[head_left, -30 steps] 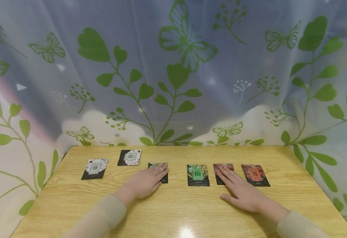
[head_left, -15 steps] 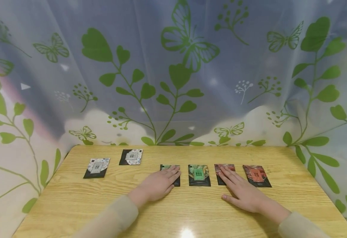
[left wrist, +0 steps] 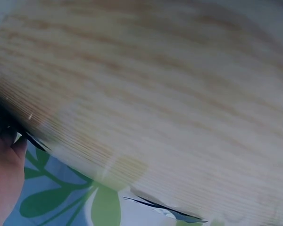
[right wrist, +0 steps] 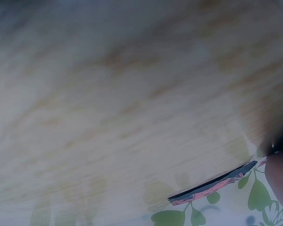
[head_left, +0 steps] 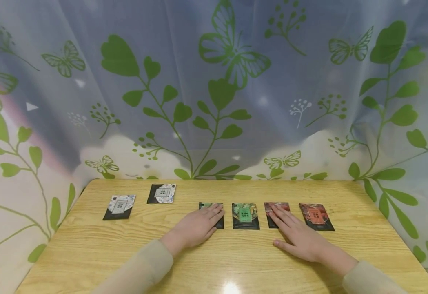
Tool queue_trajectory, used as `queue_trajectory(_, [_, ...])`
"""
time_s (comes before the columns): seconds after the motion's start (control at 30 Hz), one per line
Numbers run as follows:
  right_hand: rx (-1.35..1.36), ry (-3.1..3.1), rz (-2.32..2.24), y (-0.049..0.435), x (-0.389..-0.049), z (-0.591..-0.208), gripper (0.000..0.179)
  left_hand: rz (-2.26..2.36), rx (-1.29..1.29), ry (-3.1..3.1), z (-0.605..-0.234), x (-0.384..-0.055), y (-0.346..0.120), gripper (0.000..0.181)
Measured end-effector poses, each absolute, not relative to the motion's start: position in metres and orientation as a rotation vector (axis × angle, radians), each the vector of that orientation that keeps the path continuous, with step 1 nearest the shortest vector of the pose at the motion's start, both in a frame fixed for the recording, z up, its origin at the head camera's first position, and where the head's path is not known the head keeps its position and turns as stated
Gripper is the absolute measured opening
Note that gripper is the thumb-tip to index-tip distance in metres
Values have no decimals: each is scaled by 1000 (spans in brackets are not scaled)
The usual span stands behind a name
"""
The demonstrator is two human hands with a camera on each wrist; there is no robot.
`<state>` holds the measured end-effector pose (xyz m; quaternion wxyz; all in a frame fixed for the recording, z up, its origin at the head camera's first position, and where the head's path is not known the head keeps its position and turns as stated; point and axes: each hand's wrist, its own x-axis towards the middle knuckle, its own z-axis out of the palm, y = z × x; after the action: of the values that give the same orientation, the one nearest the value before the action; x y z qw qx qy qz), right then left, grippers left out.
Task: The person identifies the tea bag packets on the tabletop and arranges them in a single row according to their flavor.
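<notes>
My left hand (head_left: 195,226) rests with straight fingers on a green-and-black packet (head_left: 219,222), hiding most of it. Just right of that lies a second green packet (head_left: 245,215) with a bright green label, untouched. On a red-and-black packet (head_left: 272,222) rest the fingers of my right hand (head_left: 302,238), thumb spread out on the wood. Another red packet (head_left: 316,217) lies to the right of it, slightly turned. In the left wrist view my hand (left wrist: 4,179) shows at the left edge; in the right wrist view my hand (right wrist: 280,179) is at the right edge.
Two white-and-black packets lie at the left of the wooden table (head_left: 214,261): one lower white packet (head_left: 119,207) and one farther-back white packet (head_left: 161,193). A curtain (head_left: 184,102) with green leaves and butterflies hangs behind the table and along its sides.
My left hand has slid the green packet rightward, closer to the second green packet, mostly during the first half second. The right hand stays on its red packet.
</notes>
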<state>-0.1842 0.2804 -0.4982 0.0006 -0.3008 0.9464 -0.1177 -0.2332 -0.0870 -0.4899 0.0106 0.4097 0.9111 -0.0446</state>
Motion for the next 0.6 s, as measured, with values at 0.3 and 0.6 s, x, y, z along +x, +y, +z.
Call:
queue_trajectory(0.3, [-940,2968,-369,281,-185,-499,78,-129,1260,2834,-487,-234,-92,64])
queue_trajectory(0.6, [-912,2942,-399,281,-185,-500,78,-7,1255,2928,-486,-238,-141,61])
